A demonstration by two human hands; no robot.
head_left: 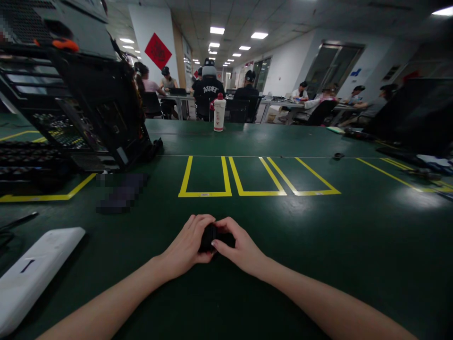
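Note:
A small black object [209, 237] is between my two hands, low over the green table [300, 236] near the middle of the view. My left hand [189, 241] wraps round its left side, fingers over the top and thumb below. From the right, my right hand [238, 243] pinches at it with thumb and fingertips. The hands partly cover the object, so its exact kind cannot be made out.
Yellow tape outlines [205, 194] lie beyond my hands. An open black computer case [106, 108] stands at the left, near a white device [38, 269]. A white bottle [219, 113] stands at the far edge. Several people sit at tables beyond.

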